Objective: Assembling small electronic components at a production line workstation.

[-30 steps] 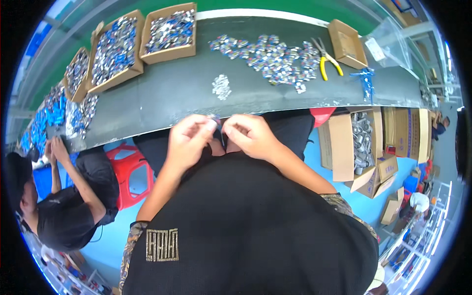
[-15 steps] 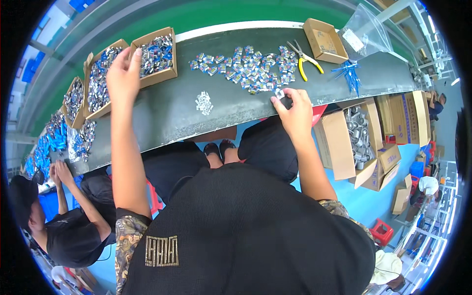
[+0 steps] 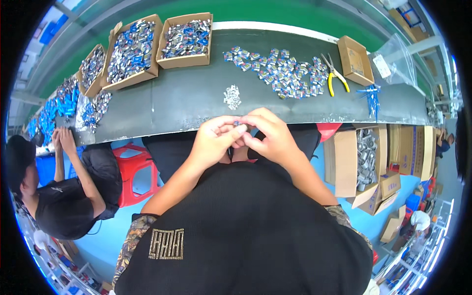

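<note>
Just off the near edge of the dark workbench [image 3: 182,98], my left hand [image 3: 212,140] and my right hand [image 3: 273,136] meet fingertip to fingertip. Between the left thumb and index finger is a small blue-and-silver part [image 3: 237,123], mostly covered. The right fingers are closed against it; whatever else they hold is hidden. Straight beyond my hands lies a small pile of white pieces [image 3: 232,97]. Farther right spreads a batch of small blue-and-white block-shaped parts [image 3: 290,73]. Pliers with yellow handles [image 3: 335,78] rest beside that batch.
Cardboard boxes of small metal-and-blue parts [image 3: 161,59] stand at the back left. An open carton [image 3: 358,44], a clear bag [image 3: 398,61] and blue strips [image 3: 372,98] are at the right. A box of metal pieces [image 3: 340,162] stands below. A co-worker [image 3: 64,196] sits left.
My left hand has come from the parts boxes down to my front. My right hand has moved left to meet it. The view has shifted, so the bench things appear farther right.
</note>
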Motion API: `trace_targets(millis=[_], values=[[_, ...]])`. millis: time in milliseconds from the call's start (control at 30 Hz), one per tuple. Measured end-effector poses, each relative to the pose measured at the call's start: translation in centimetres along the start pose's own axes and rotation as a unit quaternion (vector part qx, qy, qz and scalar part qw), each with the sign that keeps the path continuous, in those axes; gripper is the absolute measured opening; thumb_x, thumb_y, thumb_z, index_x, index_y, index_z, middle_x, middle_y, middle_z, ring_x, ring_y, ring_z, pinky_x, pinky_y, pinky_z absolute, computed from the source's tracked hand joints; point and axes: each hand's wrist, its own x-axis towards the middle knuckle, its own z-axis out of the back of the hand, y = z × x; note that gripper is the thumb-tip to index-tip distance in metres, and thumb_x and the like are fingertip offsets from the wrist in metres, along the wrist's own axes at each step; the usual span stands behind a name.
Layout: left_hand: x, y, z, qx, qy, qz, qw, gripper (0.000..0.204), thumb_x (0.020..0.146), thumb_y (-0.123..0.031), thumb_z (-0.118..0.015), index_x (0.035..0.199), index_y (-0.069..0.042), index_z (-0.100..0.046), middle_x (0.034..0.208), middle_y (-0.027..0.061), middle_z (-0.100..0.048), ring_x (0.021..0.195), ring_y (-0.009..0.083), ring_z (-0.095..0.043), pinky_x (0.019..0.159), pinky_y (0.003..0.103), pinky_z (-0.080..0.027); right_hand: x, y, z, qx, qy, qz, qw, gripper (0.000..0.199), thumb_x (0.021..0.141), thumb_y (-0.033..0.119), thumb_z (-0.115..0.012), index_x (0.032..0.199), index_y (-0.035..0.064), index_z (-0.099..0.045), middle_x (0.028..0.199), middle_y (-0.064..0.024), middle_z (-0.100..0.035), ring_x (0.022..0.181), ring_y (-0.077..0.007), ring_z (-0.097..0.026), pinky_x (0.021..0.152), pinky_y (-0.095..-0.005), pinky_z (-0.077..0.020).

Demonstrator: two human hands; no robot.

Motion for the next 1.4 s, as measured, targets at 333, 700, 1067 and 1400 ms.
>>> trace_targets(millis=[333,700,1067,1400], values=[[-1.1,-0.7,4.9,-0.068,-0.140,-0.055,0.986,0.026,0.093,-0.016,-0.061,0.111,0.003,-0.057,0.090,0.0134,-0.069,0.079,0.0178,-0.068,0.067,0.026,-0.054,3.0,-3.2,-0.8,-0.206,-0.079,-0.014,0.975,0.015,0.075,0.010,-0.073,0.088,0.0045,-0.067,0.087,-0.0085,-0.062,0.082,-0.0282,-0.057,0.075,-0.0362,-0.0454],[-0.7,-0.5,5.7,-0.051,-0.143,-0.049,0.987,0.024,0.096,-0.018,-0.055,0.110,0.002,-0.057,0.089,0.0127,-0.068,0.079,0.0174,-0.069,0.063,0.024,-0.055,4.3,-3.3,-1.6,-0.222,-0.050,-0.036,0.973,0.012,0.076,0.010,-0.072,0.087,0.0064,-0.069,0.084,-0.0067,-0.061,0.084,-0.0264,-0.055,0.077,-0.0359,-0.0444],[-0.8,-0.1,6.0,-0.054,-0.117,-0.052,0.990,0.027,0.091,-0.013,-0.064,0.113,0.003,-0.061,0.094,0.0139,-0.069,0.085,0.0197,-0.069,0.069,0.027,-0.056,4.2,-3.2,-1.7,-0.225,-0.070,-0.050,0.971,0.008,0.079,0.008,-0.069,0.086,0.0045,-0.068,0.083,-0.0076,-0.062,0.079,-0.0245,-0.058,0.073,-0.0329,-0.0460],[-1.8,-1.5,2.1,-0.084,-0.069,-0.075,0.991,0.026,0.088,-0.004,-0.067,0.111,0.007,-0.063,0.099,0.0147,-0.070,0.089,0.0172,-0.068,0.077,0.027,-0.054,1.9,0.5,-3.0,0.500,-0.036,-0.271,0.821,0.014,0.093,0.011,-0.061,0.101,0.0001,-0.062,0.095,-0.0065,-0.065,0.086,-0.0137,-0.062,0.080,-0.0290,-0.0504]])
